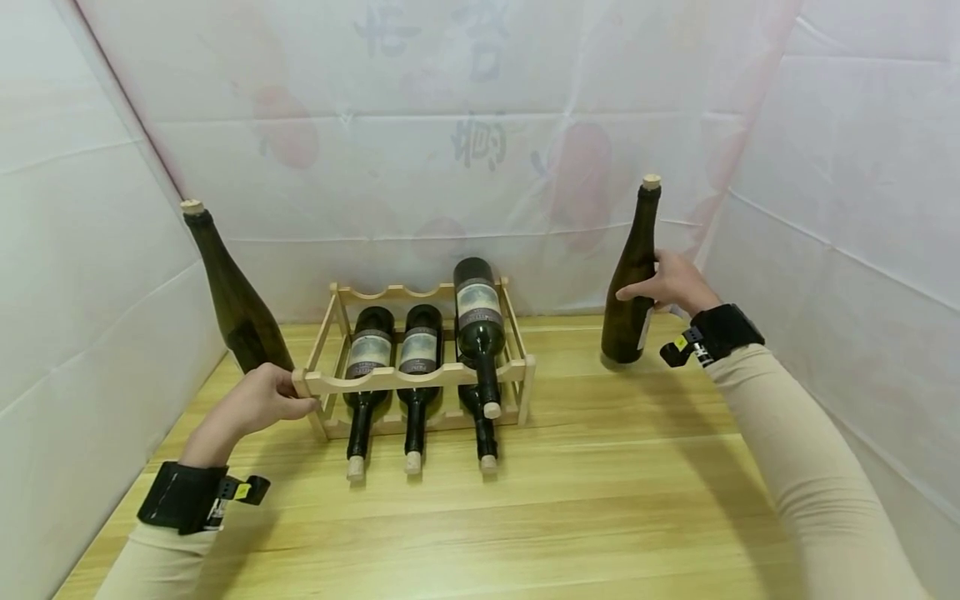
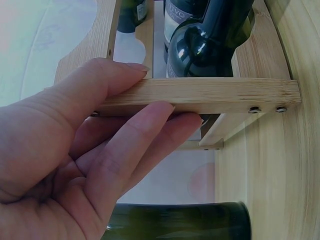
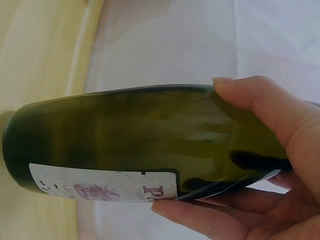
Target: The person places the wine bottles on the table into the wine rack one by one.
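My right hand [image 1: 671,283] grips a corked green wine bottle [image 1: 633,267] round its middle. That bottle is upright, its base right at the tabletop; the right wrist view shows its white label [image 3: 105,182], with thumb and fingers on opposite sides of the glass. My left hand [image 1: 258,408] pinches the left end of a wooden wine rack [image 1: 416,377], thumb above and fingers below the end piece [image 2: 200,95]. Three dark bottles [image 1: 362,417] lie in the rack's lower tier, corks toward me. One more bottle [image 1: 480,312] lies in the upper tier at the right end.
Just left of the rack stands another corked green bottle [image 1: 240,304], its lower part hidden behind my left hand. The wood-grain table [image 1: 600,492] extends in front of the rack. White cloth walls [image 1: 390,183] enclose the back and both sides.
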The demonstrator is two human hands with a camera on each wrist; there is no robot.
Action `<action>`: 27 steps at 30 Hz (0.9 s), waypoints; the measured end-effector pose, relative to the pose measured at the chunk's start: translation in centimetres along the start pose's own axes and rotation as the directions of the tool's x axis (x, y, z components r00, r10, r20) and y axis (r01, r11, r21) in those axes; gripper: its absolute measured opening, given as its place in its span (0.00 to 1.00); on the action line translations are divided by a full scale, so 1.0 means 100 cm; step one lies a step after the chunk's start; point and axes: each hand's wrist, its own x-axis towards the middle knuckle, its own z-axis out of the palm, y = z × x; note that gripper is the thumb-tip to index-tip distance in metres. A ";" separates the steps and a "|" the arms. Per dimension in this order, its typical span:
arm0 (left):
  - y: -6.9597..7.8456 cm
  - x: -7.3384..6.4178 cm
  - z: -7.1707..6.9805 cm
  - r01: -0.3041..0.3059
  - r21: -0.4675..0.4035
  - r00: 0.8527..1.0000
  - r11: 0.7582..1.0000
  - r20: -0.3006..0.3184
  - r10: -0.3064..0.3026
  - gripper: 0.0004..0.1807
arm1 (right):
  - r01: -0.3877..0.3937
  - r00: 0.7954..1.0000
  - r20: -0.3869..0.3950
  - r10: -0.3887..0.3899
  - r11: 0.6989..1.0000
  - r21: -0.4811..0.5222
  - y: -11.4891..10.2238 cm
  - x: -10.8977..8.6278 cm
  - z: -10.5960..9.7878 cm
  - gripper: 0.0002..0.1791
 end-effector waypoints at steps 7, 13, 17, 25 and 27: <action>0.000 0.000 0.000 0.004 0.002 1.000 1.000 0.004 -0.004 0.09 | 0.035 0.999 0.021 -0.035 0.999 -0.039 -0.023 -0.007 -0.002 0.46; -0.002 0.000 -0.001 0.010 0.003 1.000 1.000 0.001 -0.010 0.09 | 0.078 0.997 -0.008 -0.079 0.995 -0.060 -0.048 -0.011 -0.002 0.40; -0.002 0.000 -0.001 0.014 0.003 1.000 1.000 0.005 -0.014 0.09 | 0.109 0.993 -0.033 -0.113 0.990 -0.092 -0.064 -0.014 -0.003 0.38; -0.004 0.006 0.001 0.013 0.004 1.000 1.000 0.001 -0.013 0.08 | 0.164 0.986 -0.026 -0.167 0.981 -0.099 -0.094 -0.022 -0.005 0.39; -0.004 0.007 0.001 0.011 0.004 1.000 1.000 0.000 -0.011 0.08 | 0.172 0.985 -0.018 -0.174 0.981 -0.088 -0.101 -0.025 -0.006 0.39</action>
